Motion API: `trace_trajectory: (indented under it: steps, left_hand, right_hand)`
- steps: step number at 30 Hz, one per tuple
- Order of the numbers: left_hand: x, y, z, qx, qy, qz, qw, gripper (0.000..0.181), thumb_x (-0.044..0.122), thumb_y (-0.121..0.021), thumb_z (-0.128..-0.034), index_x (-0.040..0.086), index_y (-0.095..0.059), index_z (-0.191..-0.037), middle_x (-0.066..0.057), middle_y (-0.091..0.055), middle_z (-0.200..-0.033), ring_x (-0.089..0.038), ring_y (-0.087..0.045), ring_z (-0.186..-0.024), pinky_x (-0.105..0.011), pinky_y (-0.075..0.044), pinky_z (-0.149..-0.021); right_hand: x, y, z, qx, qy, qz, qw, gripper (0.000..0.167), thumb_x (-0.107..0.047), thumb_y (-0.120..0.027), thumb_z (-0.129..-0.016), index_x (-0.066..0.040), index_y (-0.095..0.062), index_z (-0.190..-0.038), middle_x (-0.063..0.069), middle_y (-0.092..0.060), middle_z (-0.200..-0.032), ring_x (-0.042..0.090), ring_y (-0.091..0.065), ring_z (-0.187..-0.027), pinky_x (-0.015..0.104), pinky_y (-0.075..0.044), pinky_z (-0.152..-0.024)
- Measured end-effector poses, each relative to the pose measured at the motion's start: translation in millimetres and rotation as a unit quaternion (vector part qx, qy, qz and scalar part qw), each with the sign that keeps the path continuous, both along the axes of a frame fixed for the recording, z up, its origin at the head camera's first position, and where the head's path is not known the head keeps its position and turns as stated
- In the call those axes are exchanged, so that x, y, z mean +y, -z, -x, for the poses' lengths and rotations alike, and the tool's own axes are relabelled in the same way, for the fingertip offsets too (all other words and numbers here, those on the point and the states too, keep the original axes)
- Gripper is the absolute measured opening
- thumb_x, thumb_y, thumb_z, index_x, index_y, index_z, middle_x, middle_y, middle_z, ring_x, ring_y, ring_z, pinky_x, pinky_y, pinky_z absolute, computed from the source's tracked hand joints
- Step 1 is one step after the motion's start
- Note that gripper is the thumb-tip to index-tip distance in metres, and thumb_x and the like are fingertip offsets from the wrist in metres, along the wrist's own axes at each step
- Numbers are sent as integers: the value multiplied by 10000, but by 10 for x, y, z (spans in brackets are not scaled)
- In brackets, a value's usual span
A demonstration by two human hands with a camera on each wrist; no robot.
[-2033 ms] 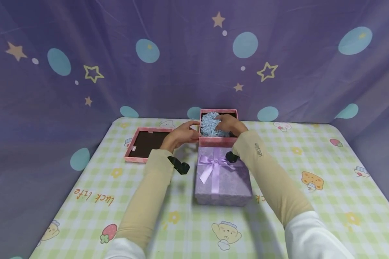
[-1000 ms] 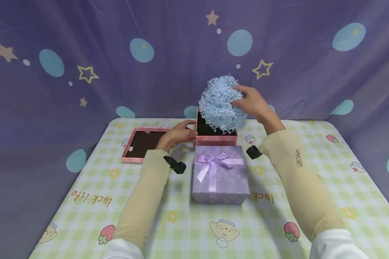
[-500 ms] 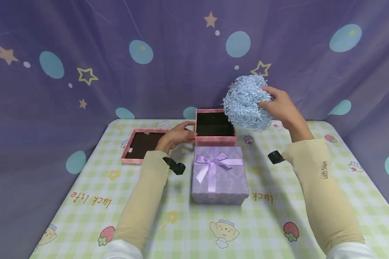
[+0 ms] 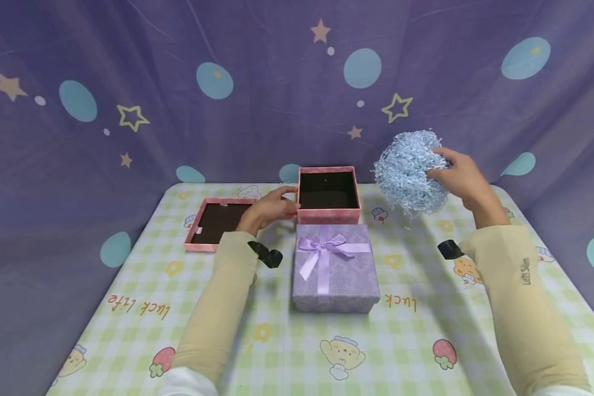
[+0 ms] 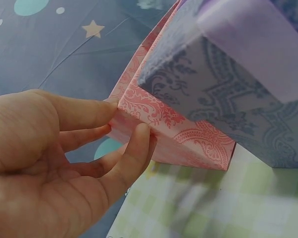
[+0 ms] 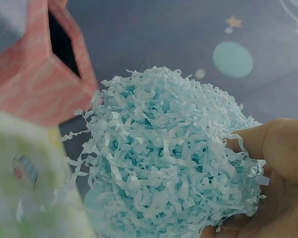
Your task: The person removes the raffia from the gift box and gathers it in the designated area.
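My right hand [image 4: 462, 179] grips a fluffy clump of light blue shredded paper [image 4: 410, 170] in the air, above the right part of the table. Thumb and fingers sink into its right side; the right wrist view shows the crinkled strips [image 6: 164, 158] up close. On the left, my left hand [image 4: 272, 208] touches the left side of an open pink box [image 4: 329, 215] with fairly straight fingertips. The dark inside of that box holds nothing visible. In the left wrist view, the fingertips of my left hand [image 5: 65, 158] rest at a corner of the patterned pink box [image 5: 154, 109].
A purple gift box [image 4: 335, 280] with a lilac ribbon bow stands just in front of the pink box. Left of them lies a pink lid [image 4: 201, 247], dark inside facing up, partly behind my left hand. A checked cloth [image 4: 227, 352] covers the table; a purple curtain [image 4: 277, 132] hangs behind.
My right hand has lifted the blue shredded paper out of the pink box and carried it right, lowering it slightly at the end. My left hand has stayed at the box.
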State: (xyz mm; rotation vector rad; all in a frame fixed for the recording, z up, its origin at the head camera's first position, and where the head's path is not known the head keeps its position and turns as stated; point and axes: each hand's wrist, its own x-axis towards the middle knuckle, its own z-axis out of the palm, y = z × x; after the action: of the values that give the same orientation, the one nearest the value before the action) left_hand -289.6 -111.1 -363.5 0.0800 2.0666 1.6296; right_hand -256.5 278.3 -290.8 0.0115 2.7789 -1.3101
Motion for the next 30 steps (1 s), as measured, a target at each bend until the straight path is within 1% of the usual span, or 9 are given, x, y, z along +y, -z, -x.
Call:
trace_trajectory:
  steps: [6,7,9,13,14,18,23,26,30]
  left_hand:
    - [-15,17,-5,150,52,-36,9999,595,-21,-510,-934,59,-280,-1476,-288,-477,-1278,-284,-572,-1073,-404,-456,-1038]
    - [-35,32,2,218,109,-143,9996,596,-8,-540,-922,61,-301,-1464,-279,-504,-1240,-274,-591,-1047,-382,-487,-1003]
    - [-40,38,2,269,130,-144,9995,591,1,-549,-917,57,-311,-1455,-274,-515,-1225,-263,-600,-1030,-368,-502,-983]
    - [-27,29,7,170,58,-126,9998,601,-6,-542,-922,75,-301,-1466,-279,-502,-1261,-275,-585,-1052,-384,-485,-1006]
    - [-9,14,-1,95,-18,-22,10000,599,-18,-516,-932,77,-286,-1477,-286,-478,-1299,-281,-566,-1073,-406,-454,-1041]
    - [-3,14,-2,33,-50,-32,10000,608,-32,-503,-937,74,-266,-1486,-304,-461,-1322,-273,-558,-1055,-439,-419,-1068]
    - [2,17,-2,-2,-60,-61,10000,608,-43,-494,-939,74,-259,-1488,-314,-453,-1339,-287,-550,-1082,-442,-418,-1068]
    - [6,14,-3,22,-58,-49,10000,609,-43,-494,-938,70,-257,-1489,-295,-483,-1305,-275,-555,-1072,-437,-429,-1060]
    - [5,15,-2,55,-42,0,10000,608,-41,-492,-938,68,-257,-1489,-272,-515,-1272,-269,-566,-1081,-422,-439,-1053]
  right_hand:
    - [134,261,35,-241,-95,-338,9991,661,-236,-530,-966,-114,-207,-1529,216,-59,-1586,482,-102,-1420,687,-251,-1060]
    - [149,306,44,-280,-114,-368,9989,660,-229,-530,-963,-109,-210,-1528,222,-63,-1583,486,-108,-1417,685,-252,-1061]
    - [177,391,60,-339,-139,-439,9984,655,-212,-528,-960,-89,-217,-1523,238,-68,-1577,495,-119,-1410,680,-256,-1063]
    - [208,540,93,-438,-84,-548,9975,633,-180,-518,-963,-45,-230,-1510,263,-54,-1568,505,-113,-1405,671,-259,-1067]
    - [212,572,99,-471,-58,-590,9971,632,-181,-516,-965,-39,-228,-1509,269,-53,-1565,510,-116,-1401,671,-263,-1065]
    - [219,691,121,-573,126,-760,9954,629,-174,-525,-952,-23,-251,-1497,282,-100,-1555,519,-164,-1382,660,-289,-1059]
    - [242,769,130,-682,134,-956,9930,655,-160,-537,-930,-4,-243,-1494,320,-177,-1520,533,-225,-1344,655,-292,-1060]
    - [259,763,127,-780,-18,-1068,9912,675,-177,-541,-935,-7,-215,-1501,334,-173,-1511,546,-214,-1335,664,-270,-1064]
    - [279,705,113,-949,-185,-1126,9889,704,-259,-547,-956,-54,-182,-1521,314,-118,-1535,558,-165,-1349,683,-258,-1053]
